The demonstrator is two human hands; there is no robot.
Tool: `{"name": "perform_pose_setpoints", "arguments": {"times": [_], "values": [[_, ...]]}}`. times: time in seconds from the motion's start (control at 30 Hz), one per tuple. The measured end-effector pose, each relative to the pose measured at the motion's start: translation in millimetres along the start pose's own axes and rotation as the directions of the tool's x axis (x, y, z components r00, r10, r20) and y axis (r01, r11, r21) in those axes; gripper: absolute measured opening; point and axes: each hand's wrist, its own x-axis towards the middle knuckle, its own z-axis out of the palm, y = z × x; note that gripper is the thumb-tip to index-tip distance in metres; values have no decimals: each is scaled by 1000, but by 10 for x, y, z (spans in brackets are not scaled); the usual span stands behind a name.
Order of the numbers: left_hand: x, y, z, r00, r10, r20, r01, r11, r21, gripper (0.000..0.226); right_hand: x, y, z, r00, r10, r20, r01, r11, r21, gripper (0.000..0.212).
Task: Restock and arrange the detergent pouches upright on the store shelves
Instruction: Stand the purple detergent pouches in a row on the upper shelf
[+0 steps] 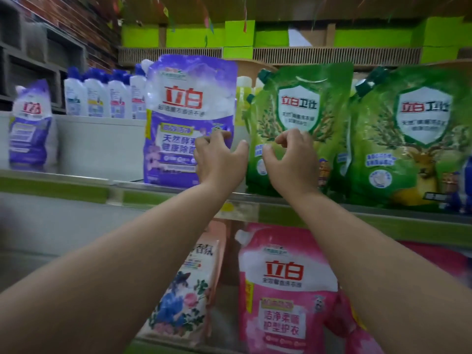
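Observation:
A purple detergent pouch (pixel 189 106) stands upright on the upper shelf (pixel 76 186). My left hand (pixel 217 162) rests against its lower right corner, fingers spread, thumb out toward the right. Beside it stands a green pouch (pixel 298 103), upright, and my right hand (pixel 288 162) hovers in front of its lower half with fingers curled and apart, gripping nothing. A second green pouch (pixel 413 134) stands further right. Another purple pouch (pixel 32 126) stands at the far left of the shelf.
White bottles with blue caps (pixel 102 95) line the back left of the upper shelf. On the lower shelf stand a pink pouch (pixel 283 290) and a floral pouch (pixel 186 290). Between the purple pouches is a gap on the shelf.

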Motion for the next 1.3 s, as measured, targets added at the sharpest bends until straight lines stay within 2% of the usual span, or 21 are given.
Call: {"name": "perform_pose_setpoints", "arguments": {"times": [0.4, 0.9, 1.07, 1.3], "values": [[342, -642, -1201, 994, -61, -89, 71, 991, 114, 60, -335, -1141, 771, 993, -27, 116, 8, 987, 160, 24], [640, -1427, -2594, 973, -131, -188, 170, 963, 211, 63, -712, -2449, 1710, 967, -82, 240, 8, 956, 292, 28], [841, -1731, -2869, 956, -175, -235, 224, 954, 201, 62, -768, -2730, 2083, 941, -127, 313, 23, 949, 316, 31], [1329, -2007, -3005, 963, -136, -232, 189, 956, 224, 63, -535, -2969, 2637, 909, -141, 392, 11, 949, 316, 45]]}}
